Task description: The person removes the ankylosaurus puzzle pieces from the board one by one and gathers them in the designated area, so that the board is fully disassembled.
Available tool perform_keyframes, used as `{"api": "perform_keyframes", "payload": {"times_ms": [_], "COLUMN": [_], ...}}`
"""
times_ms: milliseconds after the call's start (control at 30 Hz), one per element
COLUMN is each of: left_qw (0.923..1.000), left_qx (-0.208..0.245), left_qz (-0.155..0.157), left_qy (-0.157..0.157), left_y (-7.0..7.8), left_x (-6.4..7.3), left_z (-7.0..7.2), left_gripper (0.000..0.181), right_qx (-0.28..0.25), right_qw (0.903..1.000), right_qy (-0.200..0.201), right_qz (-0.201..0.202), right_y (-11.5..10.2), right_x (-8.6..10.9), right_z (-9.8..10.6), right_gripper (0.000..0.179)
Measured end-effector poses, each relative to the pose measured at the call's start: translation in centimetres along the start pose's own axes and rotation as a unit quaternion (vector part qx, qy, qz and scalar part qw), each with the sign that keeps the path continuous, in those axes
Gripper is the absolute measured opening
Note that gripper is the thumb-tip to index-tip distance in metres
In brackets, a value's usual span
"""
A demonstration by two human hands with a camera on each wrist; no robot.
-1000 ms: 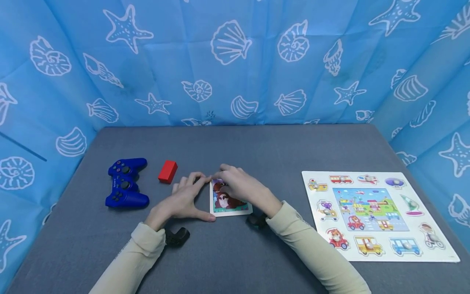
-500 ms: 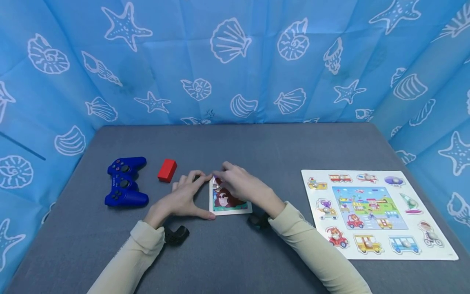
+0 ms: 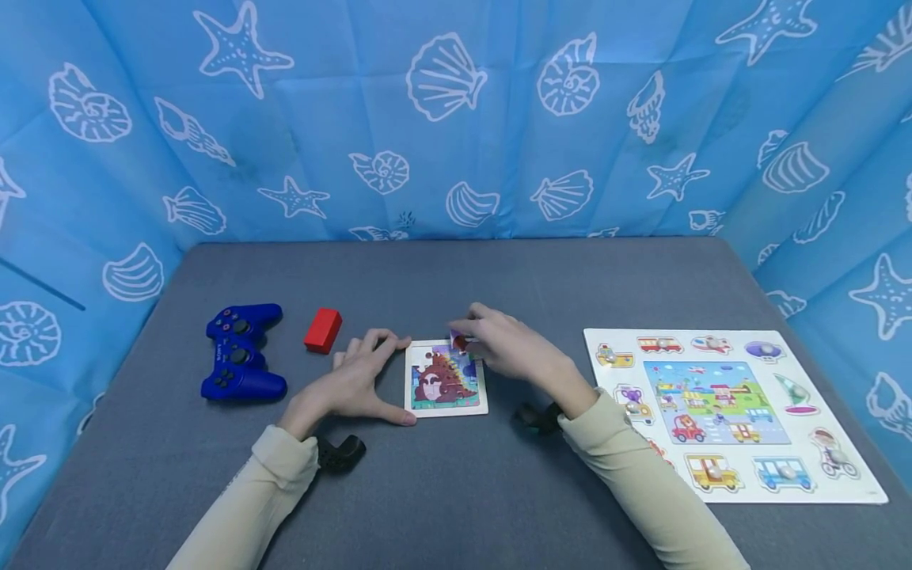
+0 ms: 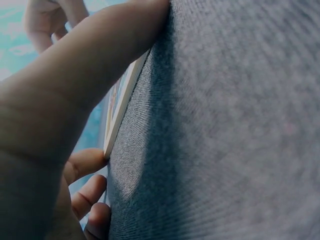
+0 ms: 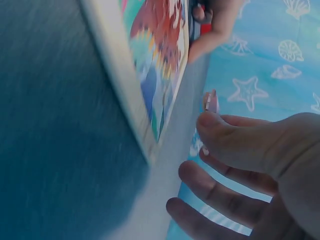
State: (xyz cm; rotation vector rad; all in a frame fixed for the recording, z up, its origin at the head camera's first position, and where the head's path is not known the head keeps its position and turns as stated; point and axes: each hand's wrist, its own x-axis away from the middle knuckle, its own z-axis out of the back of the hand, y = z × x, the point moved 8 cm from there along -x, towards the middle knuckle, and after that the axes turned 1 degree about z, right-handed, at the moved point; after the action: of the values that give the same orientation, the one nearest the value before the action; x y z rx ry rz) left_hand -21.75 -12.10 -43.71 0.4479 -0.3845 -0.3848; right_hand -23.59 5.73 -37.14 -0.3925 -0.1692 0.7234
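A small jigsaw puzzle (image 3: 442, 384) in a pale square frame lies mid-table, with a spiky brown-red dinosaur picture. My left hand (image 3: 359, 380) holds its left side, thumb at the near corner and index fingertip at the far one. In the left wrist view, that index fingertip meets the frame's pale edge (image 4: 120, 115). My right hand (image 3: 513, 348) pinches a purple and red puzzle piece (image 3: 458, 341) over the puzzle's upper right. The right wrist view shows this puzzle piece (image 5: 212, 102) nearly edge-on at the thumb tip. A pale patch shows at the picture's upper left.
A blue game controller (image 3: 242, 352) and a red block (image 3: 323, 331) lie to the left. On the right is a large white knob puzzle board (image 3: 848, 487) with vehicle pieces, partly behind the right sleeve. A blue shell-print curtain (image 3: 499, 119) surrounds the grey table (image 3: 456, 507).
My right hand has lifted the puzzle piece out of the picture's upper left and moved right with it, uncovering the dinosaur. My left hand has stayed at the frame.
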Motion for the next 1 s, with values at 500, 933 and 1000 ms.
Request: {"api": "perform_keyframes", "payload": {"times_ms": [500, 933, 1000], "left_qw": [1.0000, 1.0000, 1.0000], "left_qx": [0.003, 0.007, 0.007], "left_qz": [0.003, -0.003, -0.004], "left_qy": [0.002, 0.001, 0.002], "left_y": [0.0, 0.0, 0.0], "left_x": [0.0, 0.0, 0.1], "left_z": [0.0, 0.0, 0.0], "left_gripper": [0.116, 0.115, 0.115], "right_qx": [0.028, 0.048, 0.050], "right_qw": [0.9970, 0.9958, 0.9961], "right_qy": [-0.041, -0.051, -0.048], "right_qz": [-0.059, -0.058, -0.054], "right_y": [3.7, 4.1, 4.1], "right_x": [2.6, 2.7, 2.7], "right_z": [0.2, -0.4, -0.4], "right_gripper": [0.032, 0.035, 0.036]}}
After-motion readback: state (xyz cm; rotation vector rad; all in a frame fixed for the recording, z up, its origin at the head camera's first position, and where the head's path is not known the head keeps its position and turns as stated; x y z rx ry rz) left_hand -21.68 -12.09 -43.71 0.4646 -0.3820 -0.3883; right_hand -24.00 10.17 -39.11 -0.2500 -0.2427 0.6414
